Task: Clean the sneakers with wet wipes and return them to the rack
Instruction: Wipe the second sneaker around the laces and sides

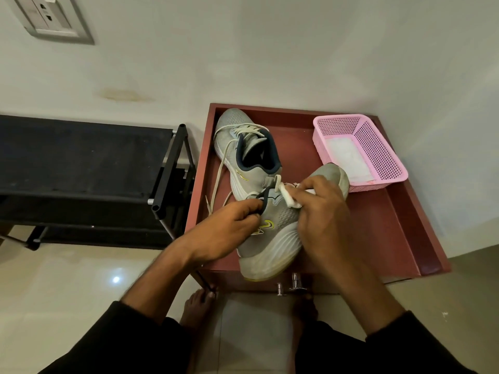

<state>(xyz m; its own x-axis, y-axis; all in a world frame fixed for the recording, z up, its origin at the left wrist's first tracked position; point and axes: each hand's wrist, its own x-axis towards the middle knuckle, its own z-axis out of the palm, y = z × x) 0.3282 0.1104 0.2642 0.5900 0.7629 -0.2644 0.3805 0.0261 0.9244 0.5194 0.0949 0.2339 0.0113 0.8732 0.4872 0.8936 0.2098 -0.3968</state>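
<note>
Landmark: reddish-brown wooden counter with a raised rim (399,233), against the pale wall; two metal knobs (289,284) on its front edge.
Near sneaker: grey mesh sneaker with white ribbed sole and yellow-green logo (272,238), at the counter's front, heel over the front edge, toe pointing toward the pink basket.
Left hand (226,225): its grip is closed, fingers curled over the dark collar of the near sneaker at the counter's front left.
Right hand (321,211): its grip is closed, pinching a crumpled white wet wipe (287,197) against the near sneaker's lace area.
Far sneaker: second grey mesh sneaker with navy lining and loose cream laces (243,149), lying at the counter's back left, touching the near sneaker.
Basket: pink perforated plastic basket (378,147), at the counter's back right corner, a white sheet (345,155) in its bottom.
Rack: black metal-framed shoe rack with dark fabric shelves (89,168), standing on the floor just left of the counter.
Person: dark sleeves (116,344); bare feet (197,306) on the glossy floor below the counter's front.
</note>
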